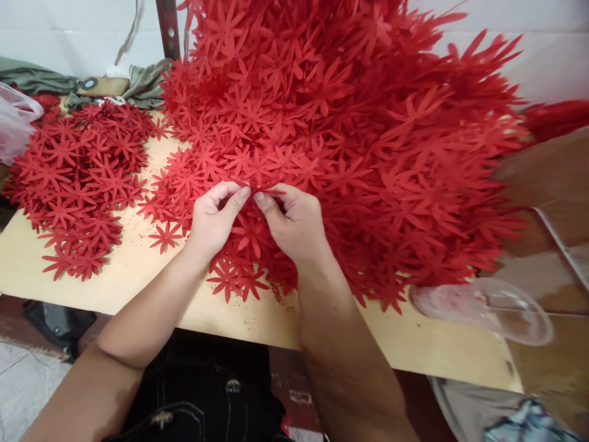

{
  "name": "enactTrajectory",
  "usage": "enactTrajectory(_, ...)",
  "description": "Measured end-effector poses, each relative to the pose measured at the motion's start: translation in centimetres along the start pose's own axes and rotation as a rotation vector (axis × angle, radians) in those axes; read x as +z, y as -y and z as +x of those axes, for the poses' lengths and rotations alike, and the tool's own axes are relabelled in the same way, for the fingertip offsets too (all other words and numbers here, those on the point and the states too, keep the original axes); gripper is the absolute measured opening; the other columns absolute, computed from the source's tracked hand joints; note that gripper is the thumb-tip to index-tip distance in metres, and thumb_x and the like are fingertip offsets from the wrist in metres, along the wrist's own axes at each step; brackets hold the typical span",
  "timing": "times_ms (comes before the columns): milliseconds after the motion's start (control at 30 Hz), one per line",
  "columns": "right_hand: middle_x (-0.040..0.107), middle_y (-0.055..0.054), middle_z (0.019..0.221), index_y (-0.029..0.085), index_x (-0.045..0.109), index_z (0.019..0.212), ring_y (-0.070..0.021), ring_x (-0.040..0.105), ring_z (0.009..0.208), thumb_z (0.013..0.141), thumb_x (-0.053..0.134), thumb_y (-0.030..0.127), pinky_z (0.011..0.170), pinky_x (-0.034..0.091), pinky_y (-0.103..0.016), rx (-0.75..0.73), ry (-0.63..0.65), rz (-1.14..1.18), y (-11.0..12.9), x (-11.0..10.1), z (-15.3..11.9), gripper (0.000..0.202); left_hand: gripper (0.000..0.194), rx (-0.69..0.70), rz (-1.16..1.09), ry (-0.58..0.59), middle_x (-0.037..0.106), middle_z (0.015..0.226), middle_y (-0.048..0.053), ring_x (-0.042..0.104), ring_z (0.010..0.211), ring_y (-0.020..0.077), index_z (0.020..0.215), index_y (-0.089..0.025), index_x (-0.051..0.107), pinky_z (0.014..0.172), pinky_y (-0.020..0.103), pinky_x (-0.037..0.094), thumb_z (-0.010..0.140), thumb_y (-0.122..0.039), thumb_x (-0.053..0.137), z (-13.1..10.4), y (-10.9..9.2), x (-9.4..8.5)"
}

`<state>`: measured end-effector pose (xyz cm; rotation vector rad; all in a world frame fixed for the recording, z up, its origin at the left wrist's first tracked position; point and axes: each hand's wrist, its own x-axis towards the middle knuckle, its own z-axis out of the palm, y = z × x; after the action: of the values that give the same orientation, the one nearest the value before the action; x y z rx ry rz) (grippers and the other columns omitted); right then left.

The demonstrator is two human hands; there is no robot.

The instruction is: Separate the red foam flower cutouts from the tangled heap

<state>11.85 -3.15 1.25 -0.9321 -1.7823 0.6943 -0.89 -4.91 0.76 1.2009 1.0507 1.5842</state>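
Observation:
Both hands meet over the front of a large heap of red fabric flowers (322,123). My left hand (214,212) pinches a red flower piece (254,186) between thumb and forefinger. My right hand (297,218) pinches the same piece from the other side, the two thumb tips almost touching. Most of this piece is hidden by the fingers and blends into the red behind it. Just below the hands lies a many-petalled red flower (251,236). A single flower (164,237) rests on the table, left of my left wrist.
A smaller pile of red flowers (87,178) lies on the left of the yellowish tabletop (151,270). A clear plastic tub (488,310) lies tipped at the right edge, near cardboard boxes (547,184). A plastic bag (16,123) and cloth (37,77) are at the back left.

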Motion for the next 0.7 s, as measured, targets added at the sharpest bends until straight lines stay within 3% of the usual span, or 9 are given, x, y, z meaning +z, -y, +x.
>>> enactTrajectory(167, 0.056, 0.002, 0.064, 0.018, 0.057, 0.075, -0.0079, 0.050, 0.056, 0.085, 0.054, 0.037, 0.055, 0.042, -0.023, 0.003, -0.023, 0.064, -0.2, 0.0, 0.1, 0.022, 0.028, -0.063, -0.059, -0.121, 0.052, 0.056, -0.006, 0.045, 0.052, 0.0030, 0.062, -0.016, 0.055, 0.055, 0.016, 0.040, 0.072, -0.037, 0.070, 0.5, -0.3, -0.4)
enactTrajectory(300, 0.063, -0.001, 0.080, 0.019, 0.061, 0.084, -0.0109, 0.058, 0.072, 0.083, 0.057, 0.042, 0.069, 0.049, -0.027, 0.007, -0.099, 0.109, -0.4, -0.5, 0.4, 0.023, 0.025, -0.084, 0.002, -0.161, 0.052, 0.054, -0.006, 0.044, 0.050, 0.0028, 0.061, -0.015, 0.053, 0.053, 0.016, 0.037, 0.073, -0.029, 0.070, 0.5, -0.6, -0.4)
enactTrajectory(467, 0.065, -0.002, 0.083, 0.021, 0.065, 0.081, -0.0134, 0.061, 0.082, 0.075, 0.064, 0.049, 0.079, 0.050, -0.030, -0.006, -0.092, 0.164, -0.1, -0.5, 0.4, 0.029, 0.027, -0.092, 0.093, -0.130, 0.047, 0.053, -0.007, 0.039, 0.050, 0.0031, 0.061, -0.015, 0.051, 0.050, 0.017, 0.034, 0.070, -0.030, 0.072, 0.3, -0.7, 0.0)
enactTrajectory(700, 0.062, 0.003, 0.071, 0.022, 0.063, 0.077, -0.0101, 0.060, 0.065, 0.069, 0.071, 0.045, 0.064, 0.051, -0.026, 0.146, -0.093, 0.298, 0.0, 0.4, 0.1, 0.026, 0.039, -0.057, 0.137, -0.006, 0.043, 0.056, -0.006, 0.037, 0.053, 0.0049, 0.061, -0.016, 0.047, 0.053, 0.020, 0.032, 0.071, -0.047, 0.069, -0.1, -0.1, 0.1)
